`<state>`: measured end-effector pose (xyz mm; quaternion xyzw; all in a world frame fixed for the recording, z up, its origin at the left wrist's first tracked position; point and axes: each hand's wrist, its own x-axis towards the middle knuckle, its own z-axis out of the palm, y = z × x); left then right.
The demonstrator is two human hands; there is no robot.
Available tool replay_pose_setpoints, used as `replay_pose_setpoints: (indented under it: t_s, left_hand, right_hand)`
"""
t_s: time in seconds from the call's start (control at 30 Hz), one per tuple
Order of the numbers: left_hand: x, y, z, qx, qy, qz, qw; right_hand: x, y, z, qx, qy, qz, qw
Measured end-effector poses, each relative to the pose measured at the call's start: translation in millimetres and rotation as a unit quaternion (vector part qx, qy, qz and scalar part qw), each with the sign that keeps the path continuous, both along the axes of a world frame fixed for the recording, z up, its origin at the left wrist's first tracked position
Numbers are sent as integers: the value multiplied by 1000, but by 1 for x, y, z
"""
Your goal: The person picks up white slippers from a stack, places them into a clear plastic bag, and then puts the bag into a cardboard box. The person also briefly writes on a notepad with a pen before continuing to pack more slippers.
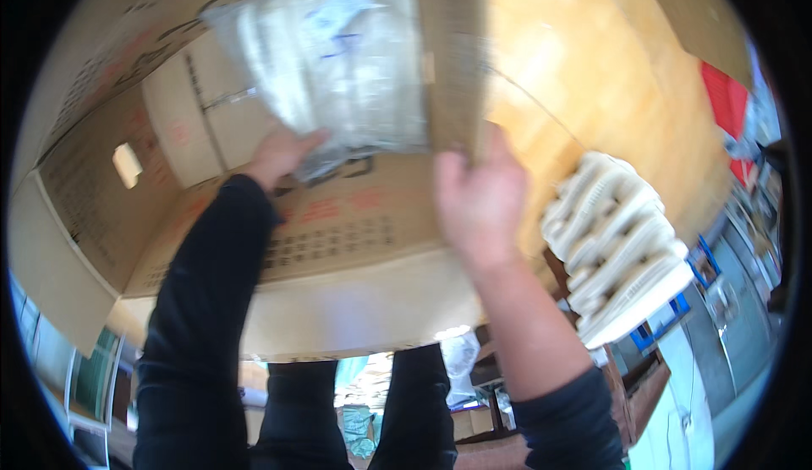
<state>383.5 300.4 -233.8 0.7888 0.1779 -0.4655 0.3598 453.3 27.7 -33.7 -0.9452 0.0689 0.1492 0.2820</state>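
Note:
A large open cardboard box (338,259) with printed sides takes up the left and middle of the view. Inside it, toward the far side, lies a clear plastic bag (347,64) packed with whitish things whose kind I cannot make out. My left hand (283,153) reaches into the box and closes on the bag's near left corner, thumb over the plastic, other fingers mostly hidden. My right hand (486,195) grips the upright cardboard at the box's right side, thumb on the inner face and fingers around the outside. Both hands are somewhat blurred.
Right of the box, a stack of white ridged pieces resembling shoe soles (617,246) sits on the wooden tabletop (575,56). A cardboard flap (59,250) sticks out at left. Red and blue items (726,102) lie at far right. My legs show below the box.

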Motion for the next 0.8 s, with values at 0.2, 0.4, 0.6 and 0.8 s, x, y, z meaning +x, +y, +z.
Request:
replay_pose_setpoints:
  t_s: [0.2, 0.4, 0.6, 0.8]
  left_hand:
    - [28, -20, 64, 112, 167, 33, 979]
    - [5, -96, 212, -124, -140, 9, 982]
    - [-8, -153, 219, 109, -253, -249, 929]
    - [-28, -146, 202, 150, -316, -196, 916]
  right_hand:
    - [1, 2, -2, -32, 9, -12, 999]
    - [3, 0, -8, 22, 3, -60, 998]
    - [-56, -92, -77, 380, -27, -269, 884]
    - [-217, -254, -144, -147, 294, -8, 944]
